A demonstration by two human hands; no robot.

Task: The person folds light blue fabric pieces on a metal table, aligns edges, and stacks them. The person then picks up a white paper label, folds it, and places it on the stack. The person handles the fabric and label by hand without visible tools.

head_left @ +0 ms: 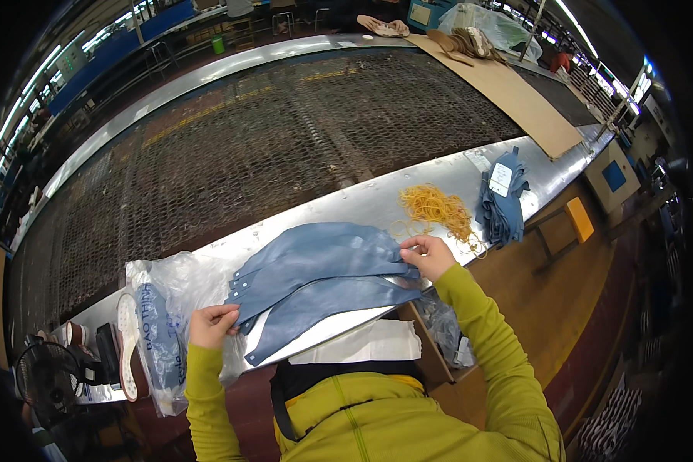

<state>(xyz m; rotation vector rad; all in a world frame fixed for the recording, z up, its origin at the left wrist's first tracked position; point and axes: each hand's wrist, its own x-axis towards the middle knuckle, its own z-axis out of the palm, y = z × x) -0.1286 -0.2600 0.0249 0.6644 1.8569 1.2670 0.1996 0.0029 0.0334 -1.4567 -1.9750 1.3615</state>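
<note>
A fanned stack of curved blue strips (323, 250), leather-like, lies across the metal table edge in front of me. My left hand (214, 325) pinches the stack's left end, where small pale squares mark the strip ends. At the right end, my right hand (430, 256) grips the strips between thumb and fingers. One single blue strip (323, 304) lies apart, nearer to me, with its right end close below my right hand. Beyond that hand sits a tangled heap of yellow rubber bands (437, 208). Next to it is a tied blue bundle (504, 204) with a white label.
Clear plastic bags (196, 285) and a shoe sole (131, 346) lie left, near a black fan (46, 373). A wide mesh conveyor (285, 138) runs behind the metal ledge. Brown board (508, 100) spans the far right. Another person's hands (385, 25) work across the conveyor.
</note>
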